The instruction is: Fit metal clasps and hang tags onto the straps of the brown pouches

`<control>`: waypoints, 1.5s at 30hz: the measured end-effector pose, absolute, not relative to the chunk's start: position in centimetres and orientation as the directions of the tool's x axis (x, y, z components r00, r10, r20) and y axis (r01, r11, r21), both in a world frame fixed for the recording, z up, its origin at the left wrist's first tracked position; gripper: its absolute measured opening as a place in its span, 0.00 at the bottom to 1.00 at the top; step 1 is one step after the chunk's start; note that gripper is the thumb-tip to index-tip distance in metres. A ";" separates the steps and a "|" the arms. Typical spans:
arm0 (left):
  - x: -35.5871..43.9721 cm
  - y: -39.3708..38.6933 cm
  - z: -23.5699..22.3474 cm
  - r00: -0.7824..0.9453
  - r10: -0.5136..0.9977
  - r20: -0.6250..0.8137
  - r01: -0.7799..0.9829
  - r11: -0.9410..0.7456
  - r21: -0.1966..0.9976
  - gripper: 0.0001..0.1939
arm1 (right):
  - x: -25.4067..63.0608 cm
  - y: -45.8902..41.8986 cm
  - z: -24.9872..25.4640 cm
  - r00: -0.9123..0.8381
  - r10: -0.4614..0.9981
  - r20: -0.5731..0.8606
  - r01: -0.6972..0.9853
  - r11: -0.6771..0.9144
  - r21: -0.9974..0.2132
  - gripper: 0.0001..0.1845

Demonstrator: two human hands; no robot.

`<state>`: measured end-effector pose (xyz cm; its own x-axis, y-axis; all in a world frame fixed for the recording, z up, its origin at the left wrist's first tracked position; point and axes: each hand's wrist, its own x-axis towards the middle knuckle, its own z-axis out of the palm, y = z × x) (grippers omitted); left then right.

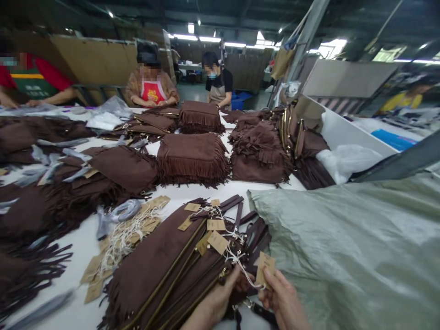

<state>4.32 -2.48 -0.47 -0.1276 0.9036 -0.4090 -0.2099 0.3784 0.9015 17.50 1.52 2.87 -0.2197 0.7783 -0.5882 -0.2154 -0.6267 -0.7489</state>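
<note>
My left hand (220, 298) is closed around the zipper end of a brown suede fringed bag (165, 270) that lies on top of a stack of like bags at the table's near edge. My right hand (280, 298) pinches a tan paper hang tag (265, 268). The tag's white string runs to the bag by my left fingers. Several more tags (215, 233) lie tied along the stack's zipper ends. Dark strap pieces (247, 220) stick out behind the stack.
A loose pile of tags with strings (127, 233) lies on the white table (192, 192) to the left. Fringed bags (192, 160) cover the middle and left. A grey-green plastic sack (350, 247) fills the right. Three people work at the far side.
</note>
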 end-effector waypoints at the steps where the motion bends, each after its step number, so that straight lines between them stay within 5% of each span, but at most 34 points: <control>1: 4.5 -2.2 -0.7 -0.025 0.897 -0.441 -0.298 0.414 0.860 0.28 | 17.7 1.0 2.3 -0.228 0.767 -0.600 -0.227 -0.641 -0.733 0.28; 6: 4.0 -2.5 -1.4 0.063 0.879 -0.473 -0.545 0.428 0.721 0.29 | 18.7 -0.5 -0.8 -0.228 0.746 -0.626 -0.260 -0.666 -0.699 0.30; 14: 4.4 -2.8 -1.5 -0.049 0.875 -0.482 -0.552 0.379 0.743 0.19 | 20.5 -1.2 -2.1 -0.226 0.739 -0.635 -0.261 -0.674 -0.691 0.27; 25: 5.3 -2.5 -1.6 -0.188 0.816 -0.546 -0.538 0.380 0.753 0.21 | 22.1 -1.5 -4.7 -0.240 0.689 -0.684 -0.231 -0.725 -0.649 0.28; 29: 5.3 -2.4 -1.8 -0.194 0.810 -0.553 -0.541 0.382 0.749 0.21 | 23.0 -1.7 -6.5 -0.198 0.713 -0.672 -0.059 -0.693 -0.718 0.25; 31: 5.2 -2.4 -2.0 -0.183 0.813 -0.553 -0.539 0.388 0.748 0.20 | 23.8 -1.8 -6.7 -0.148 0.790 -0.595 0.185 -0.569 -0.802 0.23; 34: 5.1 -2.6 -2.1 -0.169 0.817 -0.552 -0.529 0.397 0.750 0.20 | 24.0 -1.9 -5.5 -0.106 0.970 -0.219 0.416 -0.156 -0.896 0.22; 37: 5.1 -2.7 -1.8 -0.154 0.814 -0.560 -0.525 0.412 0.744 0.23 | 21.5 -2.0 -3.8 -0.239 0.963 -0.124 0.276 -0.055 -0.959 0.22; 42: 5.3 -2.7 -1.5 -0.085 0.793 -0.603 -0.567 0.459 0.683 0.28 | 15.6 -2.0 -3.1 -0.282 0.888 -0.362 -0.126 -0.409 -0.904 0.23; 45: 5.3 -2.7 -1.7 -0.110 0.801 -0.588 -0.603 0.416 0.680 0.25 | 15.3 -1.9 -3.6 -0.325 0.857 -0.398 -0.152 -0.463 -0.873 0.21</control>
<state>5.31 -2.67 -1.74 -0.1103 0.8012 -0.5882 -0.6034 0.4163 0.6801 15.31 -1.93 -3.64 -0.3255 0.8575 -0.3985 -0.1519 -0.4634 -0.8730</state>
